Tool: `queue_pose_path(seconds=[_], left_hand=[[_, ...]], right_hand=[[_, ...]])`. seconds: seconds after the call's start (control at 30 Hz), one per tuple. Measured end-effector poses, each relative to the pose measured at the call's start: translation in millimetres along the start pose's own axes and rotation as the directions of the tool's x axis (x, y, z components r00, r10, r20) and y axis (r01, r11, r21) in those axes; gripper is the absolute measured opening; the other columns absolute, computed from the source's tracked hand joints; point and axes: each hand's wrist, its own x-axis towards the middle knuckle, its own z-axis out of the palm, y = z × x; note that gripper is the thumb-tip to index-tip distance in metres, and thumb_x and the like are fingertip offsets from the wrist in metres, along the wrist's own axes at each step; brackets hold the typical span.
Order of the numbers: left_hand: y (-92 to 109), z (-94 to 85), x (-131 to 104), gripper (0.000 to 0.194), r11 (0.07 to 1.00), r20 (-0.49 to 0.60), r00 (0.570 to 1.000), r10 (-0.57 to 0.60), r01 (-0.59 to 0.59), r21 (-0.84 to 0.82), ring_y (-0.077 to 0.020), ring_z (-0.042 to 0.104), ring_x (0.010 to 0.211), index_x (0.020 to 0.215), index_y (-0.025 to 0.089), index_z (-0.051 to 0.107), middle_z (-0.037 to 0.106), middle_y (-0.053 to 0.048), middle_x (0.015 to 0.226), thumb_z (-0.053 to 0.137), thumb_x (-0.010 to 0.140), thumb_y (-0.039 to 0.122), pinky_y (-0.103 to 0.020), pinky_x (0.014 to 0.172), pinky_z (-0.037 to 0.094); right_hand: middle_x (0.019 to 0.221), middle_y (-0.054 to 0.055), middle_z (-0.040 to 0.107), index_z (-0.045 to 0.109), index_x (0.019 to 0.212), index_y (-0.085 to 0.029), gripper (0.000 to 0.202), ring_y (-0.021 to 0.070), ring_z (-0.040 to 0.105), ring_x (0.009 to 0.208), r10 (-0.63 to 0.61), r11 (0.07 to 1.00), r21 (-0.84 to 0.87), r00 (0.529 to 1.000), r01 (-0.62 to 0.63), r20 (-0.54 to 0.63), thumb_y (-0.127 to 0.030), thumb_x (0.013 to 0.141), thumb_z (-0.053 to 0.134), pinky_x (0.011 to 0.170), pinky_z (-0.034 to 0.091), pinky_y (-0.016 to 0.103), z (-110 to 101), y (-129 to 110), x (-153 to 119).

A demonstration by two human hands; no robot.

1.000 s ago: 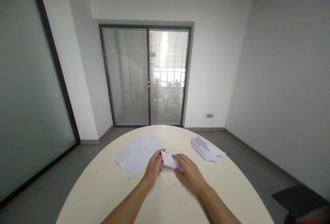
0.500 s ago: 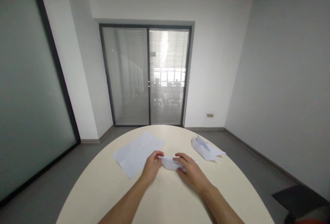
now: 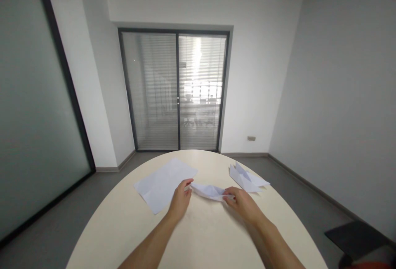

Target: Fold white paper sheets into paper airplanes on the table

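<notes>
A folded piece of white paper stretches between my two hands over the middle of the table. My left hand pinches its left end between thumb and fingers. At the other end, my right hand grips the paper's right tip, the thumb below and the fingers curled over it. The paper's upper layer opens a little, showing a crease inside. Its outermost ends are hidden by my fingers.
A flat, creased white sheet lies left of my hands. Toward the right edge of the round, cream table rests another folded paper shape with raised flaps. A dark chair stands at the lower right.
My right hand has slid rightward along the folded paper to its right end. The paper now shows more between my hands and its layers have spread. My left hand stays nearly in place.
</notes>
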Motion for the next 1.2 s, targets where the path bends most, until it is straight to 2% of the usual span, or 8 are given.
queue_pose_path(seconds=[0.13, 0.23, 0.4, 0.57, 0.7, 0.8, 1.03, 1.2], left_hand=[[-7, -3.6, 0, 0.038, 0.997, -0.022, 0.999, 0.024, -0.022, 0.071, -0.0208, 0.057, 0.114, 0.114, 0.020, 0.062, 0.063, -0.008, 0.120, 0.052, 0.079, 0.009, -0.036, 0.096, 0.048], [-10, -7.3, 0, 0.038, 0.976, -0.053, 0.994, 0.094, -0.081, 0.201, -0.0202, 0.055, 0.117, 0.112, 0.020, 0.061, 0.062, -0.007, 0.120, 0.049, 0.078, 0.006, -0.038, 0.102, 0.044], [-6, -11.9, 0, 0.037, 0.855, -0.081, 0.980, 0.182, -0.117, 0.506, -0.0223, 0.050, 0.123, 0.109, 0.021, 0.061, 0.058, -0.008, 0.126, 0.050, 0.078, 0.005, -0.041, 0.110, 0.034], [5, -14.0, -6, 0.039, 0.623, -0.107, 0.992, 0.065, 0.043, 0.781, -0.0321, 0.035, 0.135, 0.119, 0.019, 0.059, 0.049, -0.012, 0.140, 0.056, 0.080, 0.014, -0.049, 0.112, 0.024], [6, -13.4, -11, 0.046, 0.507, -0.104, 0.991, -0.082, 0.131, 0.852, -0.0369, 0.034, 0.135, 0.129, 0.017, 0.055, 0.046, -0.013, 0.144, 0.056, 0.083, 0.025, -0.052, 0.111, 0.021], [7, -12.9, -14, 0.049, 0.499, -0.067, 0.989, -0.134, 0.126, 0.857, -0.0371, 0.036, 0.134, 0.133, 0.015, 0.052, 0.048, -0.014, 0.143, 0.053, 0.086, 0.030, -0.048, 0.110, 0.023], [25, -8.2, -23, 0.050, 0.513, 0.052, 0.992, -0.118, 0.016, 0.858, -0.0403, 0.040, 0.129, 0.133, 0.013, 0.054, 0.052, -0.018, 0.138, 0.050, 0.088, 0.035, -0.050, 0.105, 0.027], [45, -0.7, -27, 0.039, 0.565, 0.107, 0.992, -0.074, -0.047, 0.824, -0.0357, 0.055, 0.109, 0.117, 0.016, 0.064, 0.065, -0.018, 0.115, 0.049, 0.089, 0.038, -0.047, 0.096, 0.036]], right_hand=[[0.098, 0.008, 0.075, 0.071, 0.097, -0.021, 0.033, 0.0237, 0.069, 0.089, 0.127, 0.991, -0.037, 0.989, -0.130, -0.078, -0.040, 0.090, 0.045, 0.079, 0.049, 0.031, -1, 4, 1], [0.096, 0.008, 0.075, 0.071, 0.099, -0.023, 0.034, 0.0234, 0.069, 0.088, 0.243, 0.962, -0.080, 0.954, -0.260, -0.176, -0.040, 0.092, 0.043, 0.076, 0.048, 0.030, -1, 10, 2], [0.096, 0.010, 0.075, 0.069, 0.100, -0.023, 0.035, 0.0257, 0.069, 0.089, 0.323, 0.918, -0.140, 0.904, -0.371, -0.281, -0.039, 0.094, 0.039, 0.074, 0.048, 0.033, -2, 13, 1], [0.098, 0.012, 0.073, 0.065, 0.109, -0.023, 0.038, 0.0286, 0.069, 0.088, 0.416, 0.848, -0.205, 0.853, -0.489, -0.314, -0.044, 0.096, 0.035, 0.070, 0.049, 0.035, -6, 7, -2], [0.107, 0.014, 0.070, 0.057, 0.120, -0.022, 0.040, 0.0297, 0.070, 0.086, 0.449, 0.803, -0.232, 0.814, -0.548, -0.369, -0.047, 0.094, 0.038, 0.067, 0.050, 0.038, -7, 5, -2], [0.118, 0.015, 0.063, 0.057, 0.120, -0.022, 0.041, 0.0281, 0.070, 0.084, 0.419, 0.798, -0.250, 0.802, -0.549, -0.425, -0.048, 0.093, 0.041, 0.063, 0.051, 0.037, -7, 5, 0], [0.124, 0.012, 0.058, 0.056, 0.120, -0.023, 0.039, 0.0249, 0.069, 0.083, 0.364, 0.796, -0.288, 0.801, -0.532, -0.476, -0.046, 0.091, 0.046, 0.056, 0.050, 0.032, -7, 2, 1], [0.122, 0.011, 0.058, 0.055, 0.123, -0.024, 0.037, 0.0229, 0.068, 0.084, 0.304, 0.805, -0.312, 0.802, -0.505, -0.514, -0.041, 0.091, 0.048, 0.053, 0.049, 0.029, -6, -2, 2]])
